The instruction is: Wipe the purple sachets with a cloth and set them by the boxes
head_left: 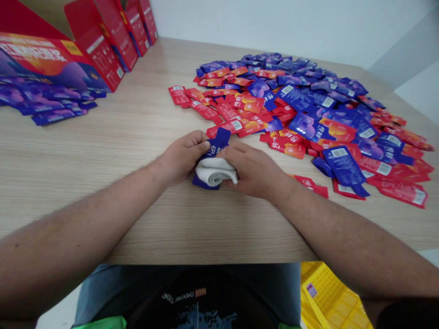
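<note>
My left hand pinches the upper edge of a blue packet lying near the table's front middle. My right hand presses a folded white cloth onto that packet, fingers curled over the cloth. The packet's lower corner shows below the cloth. A large spread of red and blue packets lies just beyond and to the right of my hands.
A small heap of blue packets lies at the far left, beside several red cardboard boxes along the back left. The wooden table ends near my lap. Yellow sheets sit below the table edge at the right.
</note>
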Demonstrator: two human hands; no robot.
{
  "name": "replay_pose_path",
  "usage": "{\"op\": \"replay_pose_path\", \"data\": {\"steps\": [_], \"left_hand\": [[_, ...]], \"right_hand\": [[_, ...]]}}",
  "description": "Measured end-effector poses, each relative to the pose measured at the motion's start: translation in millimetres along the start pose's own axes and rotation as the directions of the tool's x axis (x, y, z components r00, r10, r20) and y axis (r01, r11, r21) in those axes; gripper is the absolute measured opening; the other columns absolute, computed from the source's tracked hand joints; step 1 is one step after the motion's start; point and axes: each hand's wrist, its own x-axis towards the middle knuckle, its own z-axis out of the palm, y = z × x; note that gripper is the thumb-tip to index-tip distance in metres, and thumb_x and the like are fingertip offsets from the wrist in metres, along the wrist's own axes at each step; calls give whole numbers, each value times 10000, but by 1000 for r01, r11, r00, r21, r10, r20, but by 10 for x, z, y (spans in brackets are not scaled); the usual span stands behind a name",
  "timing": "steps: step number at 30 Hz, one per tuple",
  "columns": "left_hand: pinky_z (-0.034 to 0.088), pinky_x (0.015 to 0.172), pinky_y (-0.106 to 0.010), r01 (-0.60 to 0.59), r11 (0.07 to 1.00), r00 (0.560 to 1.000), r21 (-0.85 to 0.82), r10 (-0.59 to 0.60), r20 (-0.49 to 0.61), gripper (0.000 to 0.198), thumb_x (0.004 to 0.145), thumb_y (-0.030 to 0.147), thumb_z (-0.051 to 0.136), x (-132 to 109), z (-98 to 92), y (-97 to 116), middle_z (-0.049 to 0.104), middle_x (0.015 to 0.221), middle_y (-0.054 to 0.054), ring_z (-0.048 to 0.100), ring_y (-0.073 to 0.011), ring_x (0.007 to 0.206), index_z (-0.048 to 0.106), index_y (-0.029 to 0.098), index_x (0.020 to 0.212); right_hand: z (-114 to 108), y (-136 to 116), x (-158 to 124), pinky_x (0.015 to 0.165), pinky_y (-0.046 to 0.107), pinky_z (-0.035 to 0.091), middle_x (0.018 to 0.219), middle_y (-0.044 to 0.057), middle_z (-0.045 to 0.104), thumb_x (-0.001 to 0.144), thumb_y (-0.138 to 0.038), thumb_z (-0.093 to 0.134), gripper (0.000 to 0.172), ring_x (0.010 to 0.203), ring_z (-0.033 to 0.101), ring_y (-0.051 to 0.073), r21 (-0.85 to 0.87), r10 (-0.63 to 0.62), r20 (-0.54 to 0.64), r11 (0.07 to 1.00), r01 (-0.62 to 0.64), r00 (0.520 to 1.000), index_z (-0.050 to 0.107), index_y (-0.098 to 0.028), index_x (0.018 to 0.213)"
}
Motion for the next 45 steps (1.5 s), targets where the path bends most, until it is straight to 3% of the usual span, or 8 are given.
{"op": "replay_pose_path", "data": {"steps": [3, 6, 10, 13, 20, 28, 37, 45], "left_hand": [[369, 466, -201, -1, 998, 999, -63, -2, -49, 93, 890, 143, 557, 15, 1, 37, 523, 591, 42, 455, -86, 455, 531, 193, 817], [405, 467, -204, -20, 986, 998, -166, 9, -67, 89, 915, 157, 535, 21, 0, 78, 546, 616, 38, 483, -88, 466, 538, 193, 834], [444, 501, -211, -3, 961, 997, -276, -19, -78, 104, 937, 181, 534, 18, 26, 67, 555, 624, 33, 511, -91, 493, 540, 195, 834], [496, 562, -236, 24, 953, 999, -303, -33, -24, 54, 906, 192, 573, -5, 82, 13, 617, 672, 13, 573, -109, 554, 580, 186, 853], [479, 554, -233, -45, 983, 996, -177, 30, -85, 193, 682, 128, 729, -44, 155, -47, 680, 676, 11, 593, -124, 575, 623, 170, 838], [515, 686, -296, -84, 966, 996, -244, 80, -26, 226, 912, 370, 574, 29, 81, -92, 672, 730, -41, 656, -184, 738, 626, 181, 799], [298, 483, -210, -159, 984, 986, 82, 163, -41, 170, 874, 285, 646, 38, -35, -160, 467, 605, 47, 396, -86, 516, 541, 203, 767], [291, 473, -210, -63, 997, 997, 35, 64, -36, 163, 834, 210, 629, 9, 21, -76, 455, 577, 49, 385, -88, 490, 504, 206, 731]], "right_hand": [[-21, 206, 39, 851, 415, 510, 1052, 97, 704, 877, -370, 664, 262, 1003, 643, 286, 62, 247, -275, 969, -239, 929, 642, -204, 1078], [-33, 398, 90, 871, 444, 527, 1044, 77, 725, 906, -390, 637, 277, 971, 667, 277, 257, 386, -364, 916, -306, 848, 635, -199, 1106], [53, 261, 87, 847, 403, 553, 1024, 50, 745, 916, -461, 642, 335, 934, 694, 242, 432, 297, -259, 887, -165, 919, 649, -201, 1128], [145, 41, 45, 868, 380, 553, 1055, 46, 752, 905, -446, 663, 330, 960, 698, 230, 380, 223, -214, 916, -129, 951, 678, -218, 1143], [186, -29, 12, 819, 368, 555, 1037, 61, 755, 904, -465, 665, 298, 953, 700, 237, 257, 226, -255, 953, -159, 940, 702, -217, 1064], [128, 65, 57, 849, 398, 550, 1052, 66, 755, 898, -413, 655, 300, 983, 698, 262, 202, 293, -296, 949, -240, 909, 687, -223, 1129], [47, 192, 45, 855, 410, 506, 1013, 97, 694, 887, -381, 648, 220, 1000, 637, 283, -36, 230, -329, 966, -256, 916, 638, -210, 1025], [-3, -46, -7, 813, 354, 502, 1085, 97, 671, 841, -260, 665, 267, 1006, 622, 258, -37, 36, 55, 999, -34, 998, 632, -208, 1101]]}}
